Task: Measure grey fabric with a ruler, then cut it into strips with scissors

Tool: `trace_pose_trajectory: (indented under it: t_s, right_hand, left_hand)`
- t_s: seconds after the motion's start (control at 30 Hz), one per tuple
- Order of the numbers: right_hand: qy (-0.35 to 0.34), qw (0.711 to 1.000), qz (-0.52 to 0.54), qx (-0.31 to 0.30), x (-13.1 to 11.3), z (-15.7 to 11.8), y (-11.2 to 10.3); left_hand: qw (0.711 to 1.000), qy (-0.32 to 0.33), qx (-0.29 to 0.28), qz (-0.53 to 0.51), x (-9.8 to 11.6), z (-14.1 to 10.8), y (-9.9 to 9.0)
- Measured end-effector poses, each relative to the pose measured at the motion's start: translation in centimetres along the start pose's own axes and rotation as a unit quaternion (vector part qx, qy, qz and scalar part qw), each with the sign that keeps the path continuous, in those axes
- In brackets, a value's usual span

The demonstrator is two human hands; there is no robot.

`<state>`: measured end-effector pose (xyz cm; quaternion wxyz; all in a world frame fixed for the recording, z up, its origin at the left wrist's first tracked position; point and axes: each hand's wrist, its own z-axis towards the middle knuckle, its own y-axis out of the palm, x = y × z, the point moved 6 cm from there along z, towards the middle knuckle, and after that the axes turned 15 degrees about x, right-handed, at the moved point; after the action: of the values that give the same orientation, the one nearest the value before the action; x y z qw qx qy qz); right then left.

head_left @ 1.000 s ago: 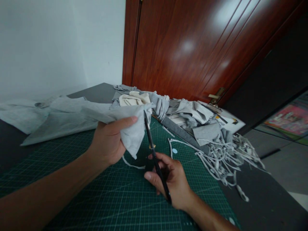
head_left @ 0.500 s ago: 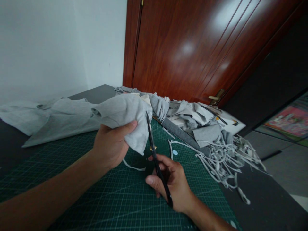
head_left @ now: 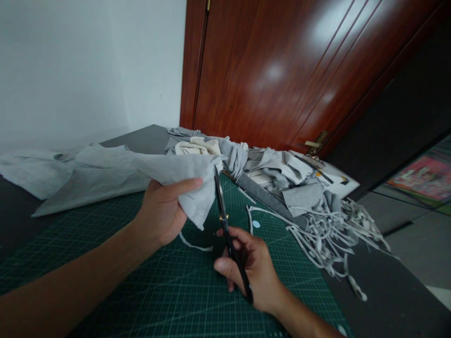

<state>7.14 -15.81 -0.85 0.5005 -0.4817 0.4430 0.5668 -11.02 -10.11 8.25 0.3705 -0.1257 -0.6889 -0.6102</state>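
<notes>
Light grey fabric [head_left: 102, 171] stretches from the far left to the middle, its near end raised over the mat. My left hand [head_left: 164, 211] grips that end, thumb on top and the other fingers hidden beneath, while a corner hangs past the fingers. In my right hand [head_left: 248, 263] are black scissors [head_left: 222, 211], handles in the fingers and blades pointing away from me. The blade tips touch or lie right beside the fabric's right edge. A thin grey strip [head_left: 193, 246] lies on the green cutting mat [head_left: 176, 291], just right of my left hand.
Behind the scissors, cream cloth [head_left: 197, 146] and grey fabric pieces [head_left: 276, 166] are heaped along the table's back. A tangle of thin strips [head_left: 327, 239] lies at the right, partly on the dark table [head_left: 391, 286]. A brown door [head_left: 260, 70] stands behind.
The raised fabric end has dropped and flattened, uncovering the cream cloth behind it. Its hanging corner has shifted slightly left. My left hand moved slightly left; my right hand is nearly unchanged.
</notes>
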Motion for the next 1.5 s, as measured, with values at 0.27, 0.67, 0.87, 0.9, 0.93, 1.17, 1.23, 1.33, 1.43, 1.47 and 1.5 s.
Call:
trace_pose_trajectory:
  t_s: [0.27, 0.67, 0.87, 0.9, 0.93, 1.17, 1.23, 1.33, 1.43, 1.47, 1.5]
  right_hand:
    - [0.004, 1.0, 0.003, -0.011, 0.1, -0.2, 0.1]
    - [-0.01, 0.999, 0.022, -0.034, -0.3, -0.3, 0.4]
    - [-0.023, 0.998, 0.024, -0.048, -0.5, -0.5, 0.5]
    - [-0.024, 0.998, 0.022, -0.05, -0.6, -0.5, 0.6]
    - [-0.025, 0.998, 0.022, -0.051, -0.7, -0.5, 0.6]
    - [-0.014, 0.995, 0.041, -0.088, -1.1, -0.8, 1.0]
    - [-0.01, 0.995, 0.043, -0.093, -1.2, -0.8, 1.0]
    - [-0.003, 0.995, 0.051, -0.091, -1.4, -0.7, 1.0]
    - [0.003, 0.994, 0.067, -0.086, -1.5, -0.7, 1.1]
    - [0.004, 0.994, 0.072, -0.085, -1.5, -0.7, 1.1]
    - [0.004, 0.994, 0.074, -0.084, -1.6, -0.7, 1.1]
  left_hand:
    - [1.0, 0.02, -0.007, -0.004, 0.6, 0.0, 0.2]
    - [0.993, 0.086, 0.076, 0.009, 1.1, -0.2, -0.4]
    - [0.992, 0.096, 0.075, 0.008, 1.0, -0.4, -0.5]
    - [0.992, 0.099, 0.082, 0.009, 1.0, -0.5, -0.6]
    - [0.991, 0.098, 0.089, 0.011, 0.9, -0.5, -0.7]
    - [0.99, 0.085, 0.111, 0.015, 0.1, -1.2, -0.7]
    - [0.992, 0.083, 0.097, 0.02, -0.2, -1.3, -0.7]
    - [0.992, 0.087, 0.081, 0.033, -0.4, -1.4, -0.8]
    - [0.992, 0.093, 0.073, 0.042, -0.5, -1.5, -1.0]
    - [0.992, 0.09, 0.074, 0.042, -0.6, -1.6, -1.0]
    - [0.993, 0.085, 0.076, 0.043, -0.7, -1.6, -1.0]
